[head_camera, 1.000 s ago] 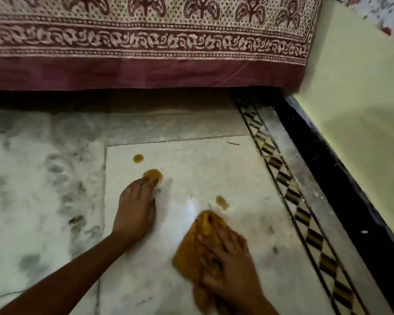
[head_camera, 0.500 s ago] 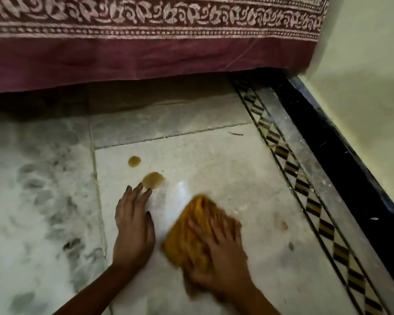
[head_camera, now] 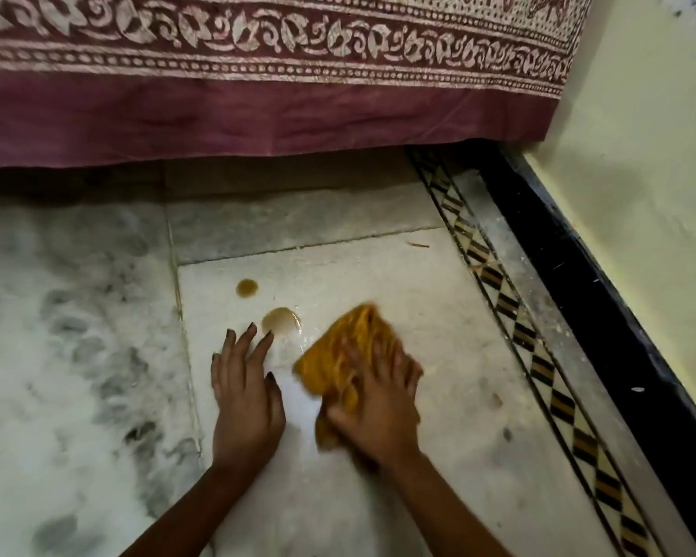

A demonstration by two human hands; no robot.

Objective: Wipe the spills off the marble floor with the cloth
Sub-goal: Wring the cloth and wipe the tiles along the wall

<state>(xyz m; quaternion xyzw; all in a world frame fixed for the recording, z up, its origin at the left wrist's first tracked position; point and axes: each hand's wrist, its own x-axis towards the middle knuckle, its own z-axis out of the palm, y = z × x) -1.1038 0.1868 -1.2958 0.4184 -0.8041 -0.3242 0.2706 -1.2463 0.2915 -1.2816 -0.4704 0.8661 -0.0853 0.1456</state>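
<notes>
A crumpled yellow cloth (head_camera: 348, 341) lies on the white marble floor (head_camera: 378, 283), and my right hand (head_camera: 378, 404) presses down on it with spread fingers; the cloth and hand are motion-blurred. My left hand (head_camera: 246, 396) rests flat on the marble beside it, fingers straight. Just beyond my left fingertips sits a larger brown spill (head_camera: 281, 320), with a wet sheen between it and the cloth. A smaller brown spill (head_camera: 246, 288) lies farther back. A faint stain (head_camera: 495, 400) marks the floor to the right of the cloth.
A maroon printed bedsheet (head_camera: 258, 114) hangs down at the back, shading the floor under it. A black and yellow patterned floor border (head_camera: 539, 363) and a black skirting (head_camera: 603, 315) run along the pale wall (head_camera: 639, 195) on the right. Grey-veined marble (head_camera: 65, 335) lies left.
My right hand has slid the cloth over the small spill that lay in front of it and on toward the larger spill. My left hand has drawn back slightly from that spill.
</notes>
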